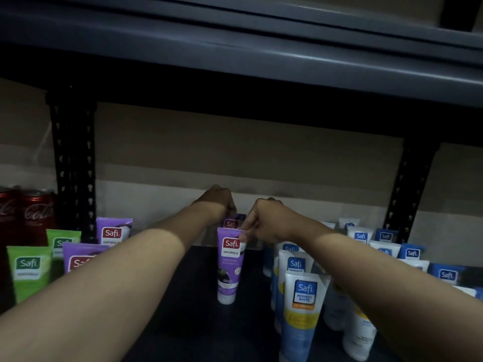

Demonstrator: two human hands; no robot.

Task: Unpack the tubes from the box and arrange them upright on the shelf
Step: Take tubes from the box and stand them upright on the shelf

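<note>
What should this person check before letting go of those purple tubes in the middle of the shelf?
1. Front purple Safi Naturals plastic tube stands upright on its white cap: ok.
2. Right hand pinches that tube's top edge: ok.
3. Second purple tube behind it, under the left hand, upright: cannot tell, mostly hidden.
4. Bare dark shelf board to the left of the front tube: ok.
5. Gap to the blue-and-white Perfect White tubes on the right: ok, apart.
</note>
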